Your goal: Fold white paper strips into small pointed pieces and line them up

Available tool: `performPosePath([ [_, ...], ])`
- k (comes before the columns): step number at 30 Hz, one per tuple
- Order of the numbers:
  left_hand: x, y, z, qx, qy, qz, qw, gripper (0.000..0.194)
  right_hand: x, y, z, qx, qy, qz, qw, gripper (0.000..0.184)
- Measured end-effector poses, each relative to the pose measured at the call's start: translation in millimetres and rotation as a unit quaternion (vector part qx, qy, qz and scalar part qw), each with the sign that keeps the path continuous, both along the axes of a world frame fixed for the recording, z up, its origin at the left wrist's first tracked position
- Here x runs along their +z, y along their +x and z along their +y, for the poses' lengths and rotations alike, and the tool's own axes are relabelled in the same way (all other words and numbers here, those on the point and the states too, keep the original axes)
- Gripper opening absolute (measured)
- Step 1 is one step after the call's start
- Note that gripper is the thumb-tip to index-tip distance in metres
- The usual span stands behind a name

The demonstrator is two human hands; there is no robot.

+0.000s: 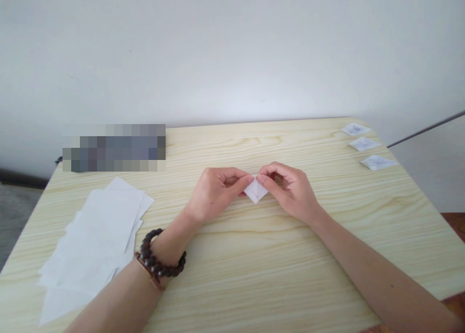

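A small folded white paper (256, 191), diamond-shaped with a crease down its middle, is pinched between both hands above the middle of the table. My left hand (218, 192) grips its upper left edge between thumb and fingers. On the upper right edge, the thumb and forefinger of my right hand (290, 190) are closed, and the two thumbs nearly meet at the top. The fingertips behind the paper are partly hidden. A dark bead bracelet (160, 265) circles my left wrist.
Loose white paper sheets (94, 241) lie in an uneven pile at the left of the wooden table (254, 275). Three folded paper boats (378, 162) stand in a row at the far right edge. A blurred-out object (116, 149) sits at the back left, near the white wall (232, 52).
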State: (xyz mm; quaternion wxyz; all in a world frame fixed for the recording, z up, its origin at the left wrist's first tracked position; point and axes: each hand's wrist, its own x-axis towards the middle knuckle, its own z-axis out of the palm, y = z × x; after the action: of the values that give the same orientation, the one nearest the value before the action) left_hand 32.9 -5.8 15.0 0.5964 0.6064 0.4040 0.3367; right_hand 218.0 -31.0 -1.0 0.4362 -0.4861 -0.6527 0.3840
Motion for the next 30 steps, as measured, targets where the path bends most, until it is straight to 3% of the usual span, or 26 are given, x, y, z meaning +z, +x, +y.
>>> performPosePath([
  [7, -1.2, -2.0, 3.5, 0.075, 0.042, -0.005, 0.996, 0.019, 0.5, 0.9, 1.8, -0.022, -0.019, 0.013, 0.999, 0.013],
  [24, -1.1, -3.4, 7.3, 0.043, 0.047, 0.008, 0.998, 0.022, 3.7, -0.7, 0.8, -0.028, -0.01, -0.011, 1.0, 0.013],
  [30, -7.6, -6.4, 9.5, 0.036, 0.067, 0.02, 0.997, 0.022, 7.0, -1.8, -1.6, -0.006, -0.003, -0.059, 0.998, 0.015],
])
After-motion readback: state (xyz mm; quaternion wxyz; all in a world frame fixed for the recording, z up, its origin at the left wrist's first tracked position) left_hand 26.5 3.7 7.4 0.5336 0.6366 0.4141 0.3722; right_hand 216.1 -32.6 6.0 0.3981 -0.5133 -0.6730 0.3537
